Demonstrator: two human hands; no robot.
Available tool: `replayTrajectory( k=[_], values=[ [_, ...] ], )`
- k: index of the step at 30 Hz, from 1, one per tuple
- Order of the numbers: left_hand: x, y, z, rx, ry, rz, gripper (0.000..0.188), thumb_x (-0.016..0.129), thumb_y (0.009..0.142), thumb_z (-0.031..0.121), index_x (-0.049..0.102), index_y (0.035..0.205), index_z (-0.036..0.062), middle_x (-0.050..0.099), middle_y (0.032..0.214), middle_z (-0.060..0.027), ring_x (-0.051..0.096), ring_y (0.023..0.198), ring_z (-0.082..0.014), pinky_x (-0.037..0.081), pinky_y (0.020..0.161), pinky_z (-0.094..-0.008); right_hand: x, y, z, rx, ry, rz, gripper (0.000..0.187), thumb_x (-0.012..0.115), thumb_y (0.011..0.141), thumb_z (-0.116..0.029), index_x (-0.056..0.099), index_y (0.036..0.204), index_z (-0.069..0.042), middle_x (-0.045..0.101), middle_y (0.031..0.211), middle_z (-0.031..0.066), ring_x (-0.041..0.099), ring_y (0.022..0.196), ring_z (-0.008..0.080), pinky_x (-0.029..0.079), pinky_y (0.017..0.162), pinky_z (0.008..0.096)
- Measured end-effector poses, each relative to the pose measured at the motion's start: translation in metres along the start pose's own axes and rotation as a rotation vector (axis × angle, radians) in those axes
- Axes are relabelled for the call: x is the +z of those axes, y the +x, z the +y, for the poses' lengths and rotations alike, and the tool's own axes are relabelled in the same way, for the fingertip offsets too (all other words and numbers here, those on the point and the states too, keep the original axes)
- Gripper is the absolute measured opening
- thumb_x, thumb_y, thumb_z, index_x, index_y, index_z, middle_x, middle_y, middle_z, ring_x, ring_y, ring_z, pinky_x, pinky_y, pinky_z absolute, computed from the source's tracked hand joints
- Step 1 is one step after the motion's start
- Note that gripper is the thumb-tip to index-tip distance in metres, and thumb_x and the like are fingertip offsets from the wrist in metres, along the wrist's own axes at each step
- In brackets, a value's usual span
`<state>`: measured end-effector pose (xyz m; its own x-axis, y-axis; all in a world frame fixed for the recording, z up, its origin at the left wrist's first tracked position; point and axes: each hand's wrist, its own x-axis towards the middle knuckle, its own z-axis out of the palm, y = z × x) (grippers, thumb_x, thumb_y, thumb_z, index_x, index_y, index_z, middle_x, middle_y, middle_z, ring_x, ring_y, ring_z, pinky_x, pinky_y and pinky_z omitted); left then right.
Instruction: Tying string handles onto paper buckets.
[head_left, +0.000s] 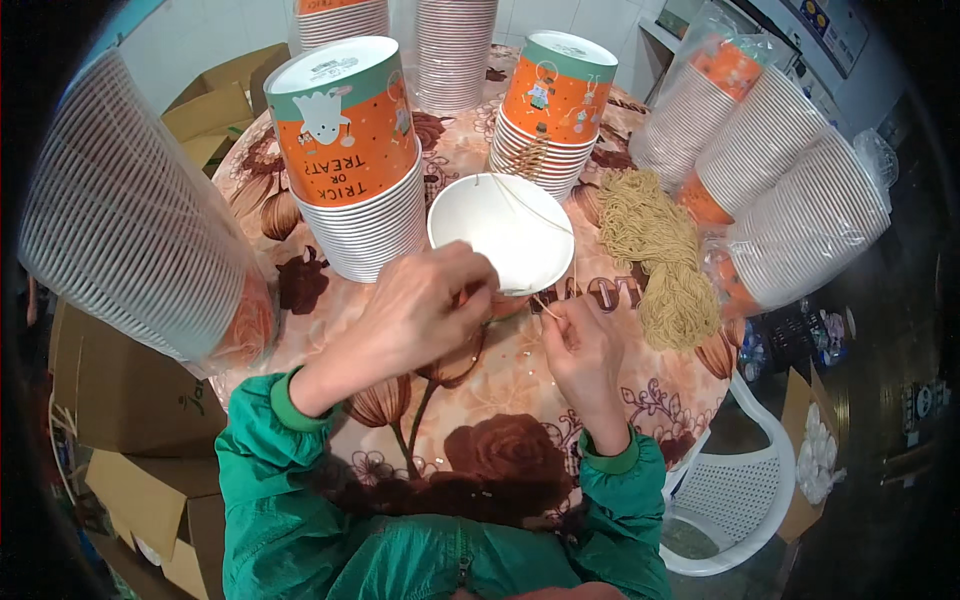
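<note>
A paper bucket [490, 240] with a white inside stands on the table in front of me, its mouth tipped toward me. A thin pale cord [530, 208] runs from its far rim across the mouth to the right. My left hand [415, 310] is curled over the near left rim, fingers bent together; what lies between its fingertips is hidden. Beside the near right rim, my right hand [585, 350] pinches a cord end between thumb and forefinger. A loose skein of tan cord [655, 255] lies just right of the bucket.
Upside-down stacks of orange and green buckets [345, 150] [560, 85] stand behind. A tall wrapped stack [140, 210] rises at left; several bagged stacks [760, 150] lie at right. A flowered cloth [500, 400] covers the round table. Cardboard boxes [135, 390] and a white chair [735, 490] flank it.
</note>
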<state>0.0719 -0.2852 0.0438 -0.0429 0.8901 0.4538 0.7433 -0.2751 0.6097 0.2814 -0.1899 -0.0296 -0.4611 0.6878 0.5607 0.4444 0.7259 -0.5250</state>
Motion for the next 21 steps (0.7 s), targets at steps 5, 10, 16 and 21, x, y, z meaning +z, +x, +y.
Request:
replayTrajectory(
  k=[5,10,16,21],
  values=[
    [0.013,-0.034,0.001,-0.037,-0.089,-0.023,0.009,0.067,0.085,0.007,0.067,0.091,0.001,0.067,0.081,-0.0152,0.066,0.069,-0.0336,0.052,0.062,-0.0425,0.009,-0.011,-0.002,0.304,0.551,-0.185,0.01,0.071,0.093,-0.011,0.067,0.093,-0.003,0.056,0.078,0.0013,0.049,0.065,0.0102,0.039,0.059,0.0273],
    [0.041,-0.043,-0.006,0.036,-0.128,0.023,0.009,0.067,0.086,0.005,0.067,0.094,0.0014,0.068,0.082,-0.0147,0.066,0.068,-0.0337,0.052,0.062,-0.0424,0.012,-0.009,-0.01,0.467,0.784,-0.249,0.009,0.069,0.097,-0.011,0.069,0.097,-0.002,0.055,0.077,-0.0074,0.044,0.068,0.0011,0.035,0.061,0.02],
    [0.058,-0.041,-0.015,0.026,-0.14,-0.011,0.009,0.067,0.086,0.005,0.066,0.094,0.0017,0.067,0.08,-0.0145,0.067,0.071,-0.0347,0.052,0.061,-0.0427,0.015,-0.007,-0.018,0.552,0.957,-0.222,0.007,0.068,0.097,-0.01,0.069,0.097,-0.003,0.057,0.077,-0.0092,0.046,0.07,-0.0008,0.035,0.062,0.0172],
    [0.055,-0.034,-0.018,-0.234,-0.313,-0.002,0.015,0.068,0.092,0.011,0.069,0.102,0.0007,0.069,0.081,-0.0135,0.065,0.065,-0.0255,0.05,0.059,-0.0375,0.017,-0.013,-0.004,0.559,0.942,-0.24,0.006,0.07,0.095,-0.007,0.067,0.093,-0.003,0.058,0.082,-0.0063,0.047,0.071,0.0009,0.038,0.064,0.018]
  ],
)
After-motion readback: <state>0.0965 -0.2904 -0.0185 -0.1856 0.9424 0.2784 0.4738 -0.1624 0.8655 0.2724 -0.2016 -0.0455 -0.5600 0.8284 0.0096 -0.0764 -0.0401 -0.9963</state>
